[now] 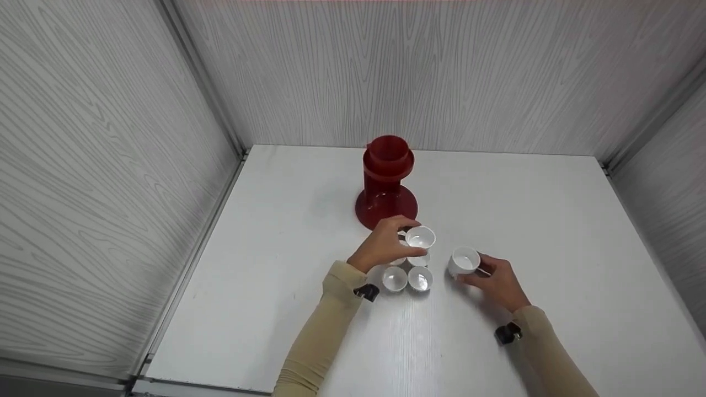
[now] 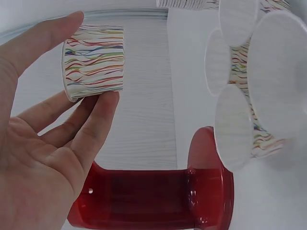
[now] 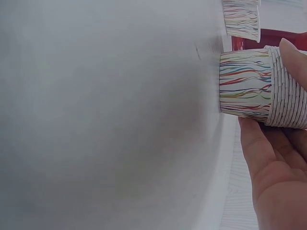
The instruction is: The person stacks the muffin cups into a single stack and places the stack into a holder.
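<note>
My left hand [image 1: 383,242] pinches one small paper cup [image 1: 421,237] between thumb and fingers, held above a group of the same cups. Colourful wavy stripes run over the white wall of this cup [image 2: 95,61] in the left wrist view. Below it several upright paper cups stand close together, including a front left cup [image 1: 394,279] and a front right cup [image 1: 421,279]; the rear ones are partly hidden by the hand. To the right of them, my right hand [image 1: 501,284] grips a stack of nested paper cups [image 3: 245,85], its layered rims showing near the thumb.
Behind the cups stands a red plastic stand [image 1: 386,207] with a round base and a cylindrical open top. Everything is on a white table [image 1: 287,220], bounded by a grey wood-grain back panel [image 1: 419,71] and side panels.
</note>
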`<state>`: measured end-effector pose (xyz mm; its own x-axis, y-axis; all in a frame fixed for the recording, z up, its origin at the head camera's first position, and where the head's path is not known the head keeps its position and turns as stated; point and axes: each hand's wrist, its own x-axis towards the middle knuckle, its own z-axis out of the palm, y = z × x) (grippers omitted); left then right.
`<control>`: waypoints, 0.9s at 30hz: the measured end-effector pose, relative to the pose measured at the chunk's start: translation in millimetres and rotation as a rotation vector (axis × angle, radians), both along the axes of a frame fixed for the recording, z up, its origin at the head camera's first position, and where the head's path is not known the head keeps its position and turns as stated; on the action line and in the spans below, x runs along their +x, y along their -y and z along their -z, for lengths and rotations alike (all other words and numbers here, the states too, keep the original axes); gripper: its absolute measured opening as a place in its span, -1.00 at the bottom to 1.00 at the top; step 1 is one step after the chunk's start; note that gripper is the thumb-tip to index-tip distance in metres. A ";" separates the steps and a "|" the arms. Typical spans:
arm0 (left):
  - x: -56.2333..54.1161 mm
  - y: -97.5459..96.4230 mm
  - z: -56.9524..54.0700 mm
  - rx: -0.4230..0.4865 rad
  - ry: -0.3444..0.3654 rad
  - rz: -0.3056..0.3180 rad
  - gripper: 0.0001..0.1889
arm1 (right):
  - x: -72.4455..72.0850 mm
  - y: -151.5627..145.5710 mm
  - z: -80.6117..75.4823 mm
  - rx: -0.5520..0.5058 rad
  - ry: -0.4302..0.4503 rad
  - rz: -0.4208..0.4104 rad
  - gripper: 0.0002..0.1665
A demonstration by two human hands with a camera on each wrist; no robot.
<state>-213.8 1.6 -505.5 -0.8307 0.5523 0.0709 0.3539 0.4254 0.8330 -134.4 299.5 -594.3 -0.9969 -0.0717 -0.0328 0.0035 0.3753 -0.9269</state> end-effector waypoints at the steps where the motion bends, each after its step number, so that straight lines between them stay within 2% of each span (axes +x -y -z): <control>1: -0.3 -3.1 -1.4 -0.005 0.002 0.005 -0.33 | 0.2 0.1 -0.2 0.000 0.003 0.003 -0.16; 5: -2.6 -14.8 -5.6 -0.007 0.014 0.036 -0.32 | 0.6 0.7 -0.1 0.014 0.008 0.007 -0.18; 10: -5.5 -27.6 -8.1 -0.007 -0.009 0.064 -0.34 | 0.5 2.2 0.6 -0.002 -0.005 0.011 -0.21; 18: -6.3 -49.6 -6.0 -0.041 0.005 0.078 -0.35 | 1.1 1.6 -0.2 -0.016 0.015 0.009 -0.19; 22: -5.6 -63.6 -6.4 -0.040 0.010 0.104 -0.36 | 0.7 0.8 -1.2 -0.026 -0.001 0.000 -0.23; 27: -3.4 -79.3 0.9 -0.022 0.015 0.143 -0.38 | 0.5 -0.2 0.3 -0.016 -0.020 -0.011 -0.27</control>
